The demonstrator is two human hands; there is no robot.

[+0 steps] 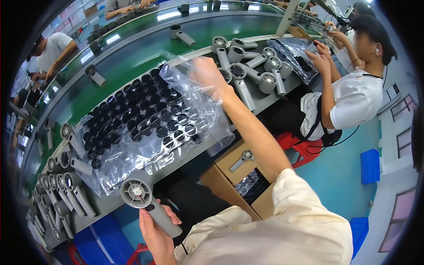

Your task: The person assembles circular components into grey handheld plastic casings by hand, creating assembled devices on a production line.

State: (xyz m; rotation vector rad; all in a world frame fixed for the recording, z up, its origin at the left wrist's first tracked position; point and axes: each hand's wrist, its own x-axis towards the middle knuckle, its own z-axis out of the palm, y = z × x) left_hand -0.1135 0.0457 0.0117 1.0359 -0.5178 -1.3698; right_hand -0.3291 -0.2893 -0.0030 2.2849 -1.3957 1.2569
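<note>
A grey handheld fan (137, 193) is held by its handle in my left hand (155, 234), the fingers wrapped round it. Its round head faces up, showing spokes and a hub with a bit of red. My right hand (207, 76) is stretched out to the far edge of a clear plastic bag (128, 159), beside the green conveyor. Motion smears its fingers, so what they hold, if anything, cannot be made out. On the bag lie many black round ring-like parts (145, 110) in rows. Just right of that hand, more grey fans (240, 81) lie heaped.
Several fans stand in rows (66, 194) at the left. The green conveyor (145, 53) carries spaced-out fans. Below the bench sits an open cardboard box (225, 185) with a fan on it. A co-worker (353, 97) sits at the right by a red stool (300, 148).
</note>
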